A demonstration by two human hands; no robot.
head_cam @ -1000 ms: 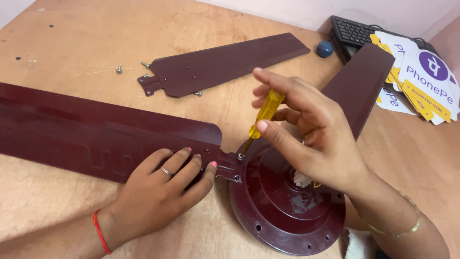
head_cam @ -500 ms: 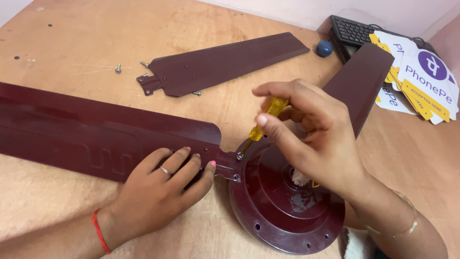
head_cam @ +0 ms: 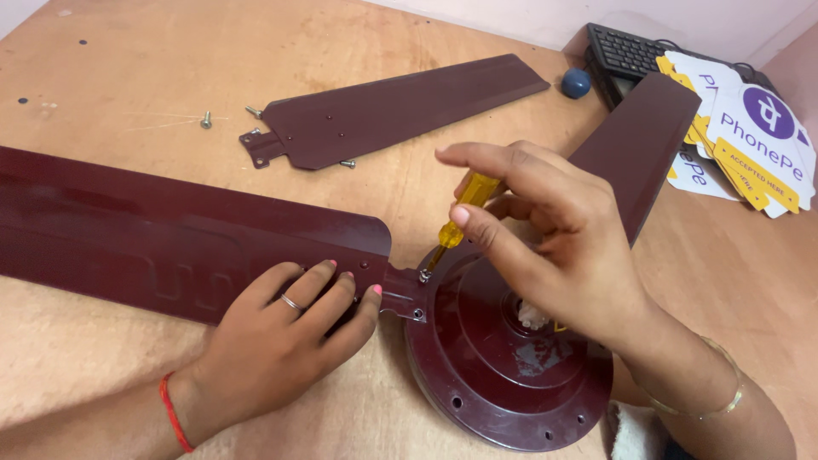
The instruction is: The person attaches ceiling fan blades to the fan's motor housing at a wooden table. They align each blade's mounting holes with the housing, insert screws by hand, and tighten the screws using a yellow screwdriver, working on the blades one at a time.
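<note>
A dark maroon ceiling fan motor housing point(head_cam: 494, 375) lies on a wooden table. One long maroon blade point(head_cam: 153, 230) joins it at a bracket on the left. My left hand point(head_cam: 290, 332) lies flat on the inner end of that blade, fingers spread near the bracket. My right hand point(head_cam: 545, 247) holds a yellow-handled screwdriver point(head_cam: 460, 217) upright, its tip on a screw point(head_cam: 423, 275) at the bracket. A second blade point(head_cam: 639, 145) reaches from the housing to the upper right, behind my right hand.
A loose maroon blade point(head_cam: 400, 111) lies further back on the wooden table point(head_cam: 170, 68), with loose screws point(head_cam: 205, 121) near its bracket end. A black keyboard point(head_cam: 639, 51), a small blue ball point(head_cam: 576, 83) and printed cardboard signs point(head_cam: 750, 136) sit at the far right.
My right hand has shifted its fingers around the screwdriver handle, the forefinger now stretched out above it. The left hand and the blade have stayed put.
</note>
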